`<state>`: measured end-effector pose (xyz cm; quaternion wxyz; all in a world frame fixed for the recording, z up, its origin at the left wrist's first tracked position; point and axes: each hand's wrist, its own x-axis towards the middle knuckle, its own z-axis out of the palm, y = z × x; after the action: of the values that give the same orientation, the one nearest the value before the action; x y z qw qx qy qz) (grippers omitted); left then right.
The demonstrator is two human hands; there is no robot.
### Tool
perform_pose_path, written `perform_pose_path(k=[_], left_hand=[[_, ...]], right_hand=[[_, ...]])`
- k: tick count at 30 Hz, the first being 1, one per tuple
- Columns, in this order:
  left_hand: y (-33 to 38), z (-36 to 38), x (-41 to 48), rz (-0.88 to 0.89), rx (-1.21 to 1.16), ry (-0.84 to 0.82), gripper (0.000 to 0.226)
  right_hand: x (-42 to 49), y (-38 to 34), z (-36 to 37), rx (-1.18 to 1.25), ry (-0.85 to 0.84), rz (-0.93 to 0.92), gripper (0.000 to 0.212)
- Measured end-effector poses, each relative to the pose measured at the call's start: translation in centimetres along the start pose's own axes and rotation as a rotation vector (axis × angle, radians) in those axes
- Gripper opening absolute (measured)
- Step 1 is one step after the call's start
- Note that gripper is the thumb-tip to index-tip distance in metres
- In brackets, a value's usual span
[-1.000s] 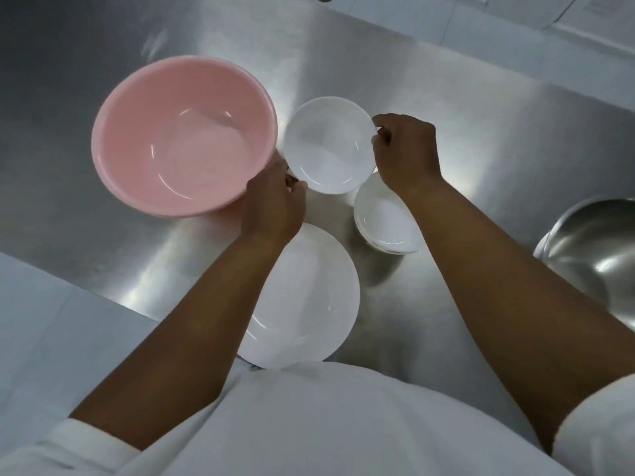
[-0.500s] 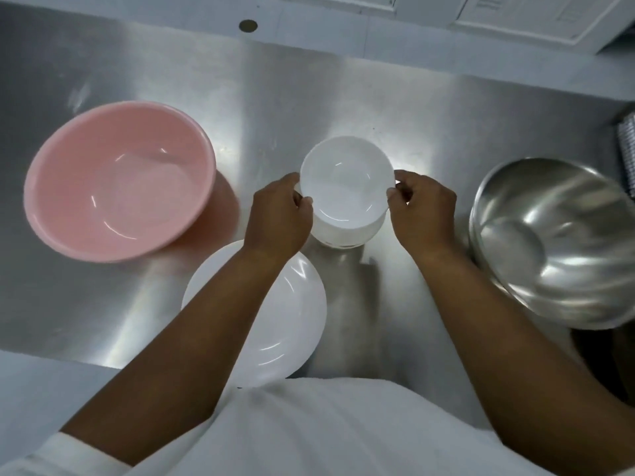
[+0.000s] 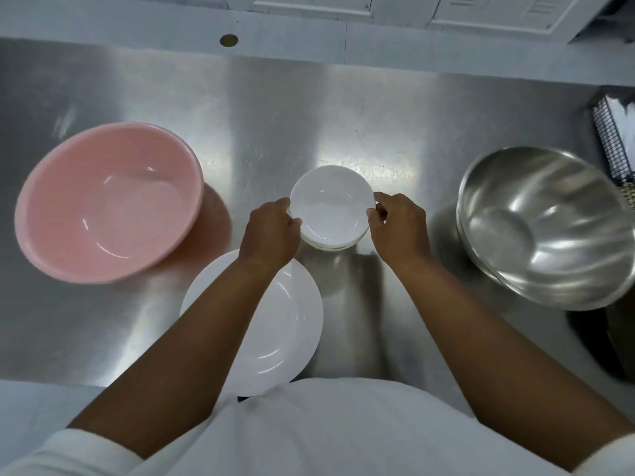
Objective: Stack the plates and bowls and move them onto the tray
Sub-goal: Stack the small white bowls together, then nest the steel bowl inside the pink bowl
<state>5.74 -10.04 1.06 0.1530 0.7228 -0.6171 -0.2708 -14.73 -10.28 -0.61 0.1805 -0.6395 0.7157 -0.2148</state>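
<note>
A small white bowl sits nested in another white bowl at the middle of the steel counter. My left hand pinches its left rim and my right hand pinches its right rim. Only the lower bowl's edge shows beneath it. A large white plate lies closer to me, partly hidden under my left forearm. No tray is in view.
A big pink bowl stands at the left and a large steel bowl at the right of the steel counter. A wire rack shows at the far right edge. The wall runs along the back.
Both hands carried the small white bowl from beside the pink bowl to the right and set it into the other white bowl. The view has shifted, bringing the steel bowl in.
</note>
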Motion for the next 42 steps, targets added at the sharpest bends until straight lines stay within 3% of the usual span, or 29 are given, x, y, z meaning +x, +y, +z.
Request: perform_pose_path(k=[4,7,13,17,21,26,29,35,42], left_hand=[[-0.5,0.2,0.2,-0.007,-0.009,-0.011,0.025],[-0.3,-0.1,-0.1,0.014,0.033,0.055,0.041],[3.6,-0.1,-0.3,0.187,-0.061,0.248,0.049],[8.6,2.2,-0.4,0.301,-0.171,0.14,0.048],[13.4,5.7,-0.8,0.376,-0.165,-0.037,0.052],[18.3,10.0,-1.0,0.333,-0.134,-0.262,0.063],[19.7,11.9,-0.9,0.286,-0.141,-0.343,0.049],[20.5,13.5,-0.6,0.224,-0.204,-0.345,0.039],[19.6,11.7,-0.8,0.152,-0.356,-0.28,0.043]], right_hand=[[-0.1,0.0,0.0,0.011,-0.013,-0.006,0.027],[-0.4,0.0,-0.7,0.065,0.0,0.006,0.033],[-1.8,2.6,-5.7,0.175,0.242,0.041,0.034],[-3.1,7.2,-10.3,0.094,0.413,0.095,0.026],[-4.7,13.4,-14.3,0.007,0.507,0.28,0.037],[-7.7,19.5,-16.9,-0.151,0.463,0.594,0.052],[-8.6,21.4,-17.1,-0.043,0.416,0.759,0.062],[-9.2,22.8,-15.8,0.329,0.448,0.852,0.026],[-9.2,21.2,-15.7,0.376,0.499,0.789,0.015]])
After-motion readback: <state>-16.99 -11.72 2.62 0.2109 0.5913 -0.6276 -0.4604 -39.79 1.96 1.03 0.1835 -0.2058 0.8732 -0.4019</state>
